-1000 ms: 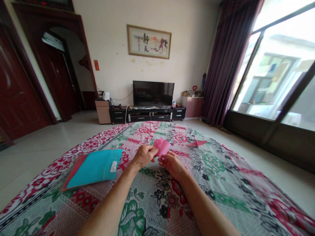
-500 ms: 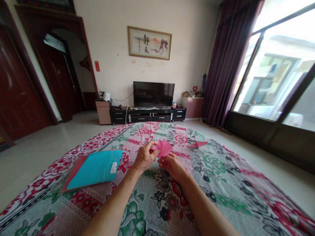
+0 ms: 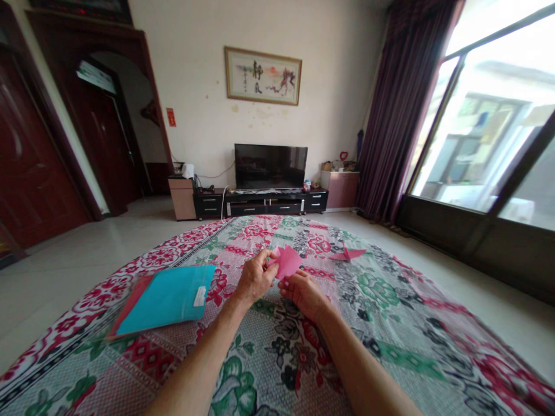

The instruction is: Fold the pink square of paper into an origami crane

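A piece of folded pink paper (image 3: 288, 262) is held up between my two hands, above the middle of the table. My left hand (image 3: 256, 276) pinches its left side between thumb and fingers. At its lower right edge my right hand (image 3: 304, 293) is closed, fingertips on the paper. The paper has several folded layers with pointed corners along the top. Farther off to the right, a pink folded-paper crane (image 3: 348, 254) with spread wings rests on the cloth.
A patterned floral tablecloth (image 3: 243, 358) covers the round table. To the left lies a clear packet of blue and red paper (image 3: 173, 297) with a white label. Beyond the table stand a television (image 3: 271, 166) and a low black cabinet (image 3: 264, 203).
The folded pink paper has turned slightly, and its top points now sit closer together. Both hands have barely moved. The crane and the packet lie as before.
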Available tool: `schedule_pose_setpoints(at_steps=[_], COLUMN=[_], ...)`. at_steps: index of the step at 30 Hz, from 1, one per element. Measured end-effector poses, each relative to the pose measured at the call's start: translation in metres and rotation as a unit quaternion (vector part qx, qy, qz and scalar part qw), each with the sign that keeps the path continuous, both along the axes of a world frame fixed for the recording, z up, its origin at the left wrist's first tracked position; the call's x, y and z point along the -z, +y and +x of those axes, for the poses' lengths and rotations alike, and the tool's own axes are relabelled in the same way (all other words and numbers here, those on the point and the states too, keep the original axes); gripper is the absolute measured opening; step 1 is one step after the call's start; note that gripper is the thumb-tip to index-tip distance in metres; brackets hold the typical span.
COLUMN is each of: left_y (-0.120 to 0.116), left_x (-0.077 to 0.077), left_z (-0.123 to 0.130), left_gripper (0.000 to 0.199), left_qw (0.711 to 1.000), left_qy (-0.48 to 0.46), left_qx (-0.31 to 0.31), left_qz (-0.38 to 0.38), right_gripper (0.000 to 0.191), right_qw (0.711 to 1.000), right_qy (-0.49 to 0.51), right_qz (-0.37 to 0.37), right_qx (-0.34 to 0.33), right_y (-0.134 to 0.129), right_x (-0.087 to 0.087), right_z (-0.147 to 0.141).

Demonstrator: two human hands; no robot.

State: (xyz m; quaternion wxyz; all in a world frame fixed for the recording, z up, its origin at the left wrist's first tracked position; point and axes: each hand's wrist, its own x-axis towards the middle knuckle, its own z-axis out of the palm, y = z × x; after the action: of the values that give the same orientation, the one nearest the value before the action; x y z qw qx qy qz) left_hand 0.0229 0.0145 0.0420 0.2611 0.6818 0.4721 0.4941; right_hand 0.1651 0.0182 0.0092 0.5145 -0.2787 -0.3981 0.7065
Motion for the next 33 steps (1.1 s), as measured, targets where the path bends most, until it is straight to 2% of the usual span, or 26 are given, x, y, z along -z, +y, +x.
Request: schedule_pose_setpoints(at_steps=[12,18,26,33], left_y=[-0.001,-0.003,-0.003,-0.004], left_x=[-0.002,-0.004,0.002,0.005], left_z=[0.001,0.006,0.015,0.022], left_gripper=[0.015,0.023,0.019,0.027], left_qw=[0.997,0.989,0.987,0.987], left_qy=[0.065,0.107,0.076,0.035], left_qx=[-0.023,-0.081,-0.116,-0.145], left_qz=[0.046,0.067,0.075,0.056], right_gripper=[0.014,0.017,0.019,0.021], right_qw=[1.0,0.999,0.997,0.994], right_qy=[0.005,0.011,-0.006,-0.015], right_qz=[0.008,0.04,0.072,0.096], right_qx=[0.027,0.024,0.034,0.047], right_y=[0.002,0.004,0.007,0.009], right_x=[0.002,0.007,0.01,0.013], right_z=[-0.001,-0.002,-0.005,-0.006])
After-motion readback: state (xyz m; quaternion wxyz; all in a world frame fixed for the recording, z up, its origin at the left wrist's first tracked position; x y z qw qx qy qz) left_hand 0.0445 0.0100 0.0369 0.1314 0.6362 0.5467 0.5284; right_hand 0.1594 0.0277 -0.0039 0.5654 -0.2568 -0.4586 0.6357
